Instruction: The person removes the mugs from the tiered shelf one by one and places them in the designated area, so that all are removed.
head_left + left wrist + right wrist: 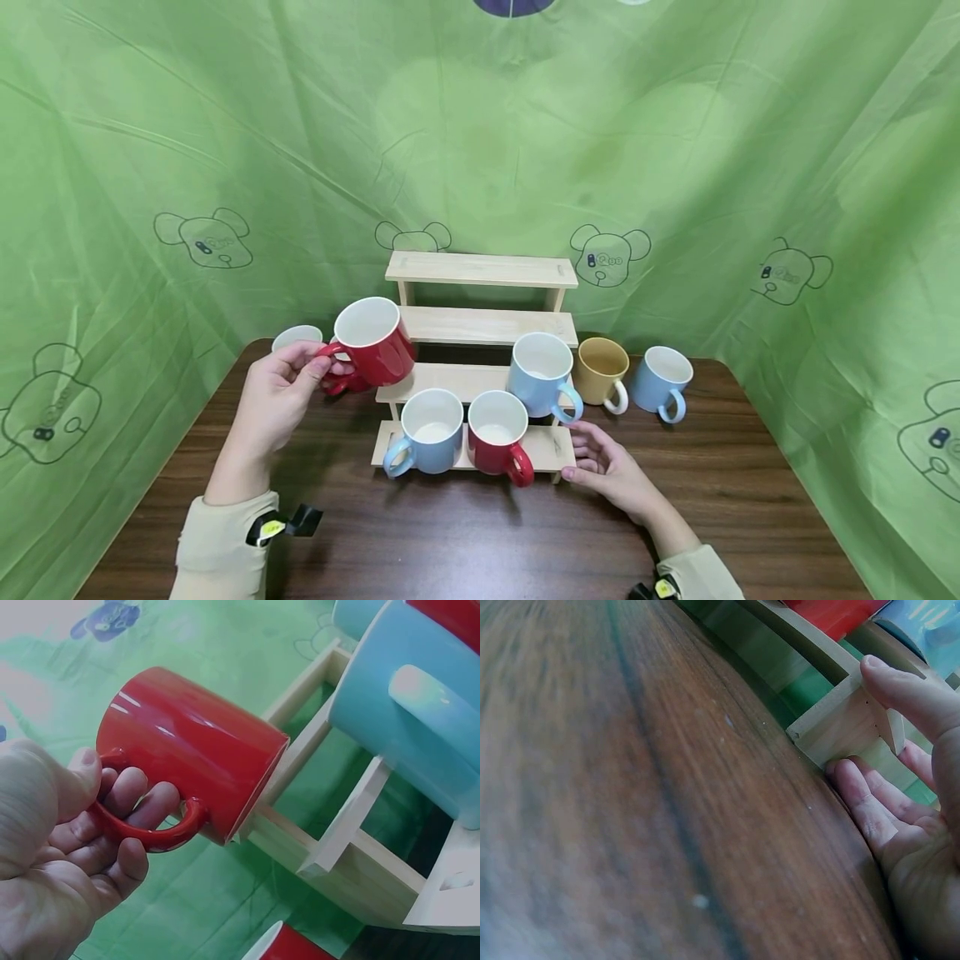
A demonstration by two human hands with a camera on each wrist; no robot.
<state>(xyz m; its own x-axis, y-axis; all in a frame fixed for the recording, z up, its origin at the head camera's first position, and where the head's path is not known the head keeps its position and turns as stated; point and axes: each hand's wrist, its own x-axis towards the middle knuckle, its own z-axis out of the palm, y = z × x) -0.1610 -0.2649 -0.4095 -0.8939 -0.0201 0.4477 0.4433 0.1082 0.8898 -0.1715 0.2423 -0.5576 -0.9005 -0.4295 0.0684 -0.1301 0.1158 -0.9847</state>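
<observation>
Red mug (382, 350), white on the inside, held up in the air by its handle in the left hand (277, 396), thumb and fingers closed on the loop. Up close to the left end of a wooden stand (480, 325) with four steps, like little stairs; too hard to tell if touching the wood. Right hand (607, 471) low down at the other end, thumb and fingers bent round the end of the bottom step. On that step, a blue mug (435, 437) with its handle to the left, and beside it a lower red mug (495, 446) with its handle to the right. One step up, near the right end, a bigger-looking blue mug (534, 390). On the brown table (465, 533), just right of the stand, a yellow mug (594, 387) with a white handle, then a far-right blue mug (652, 387). Over on the left, mostly hidden, another red mug (341, 386) and a white-inside mug (296, 335). Behind everything, green cloth (480, 150) with bear faces.
</observation>
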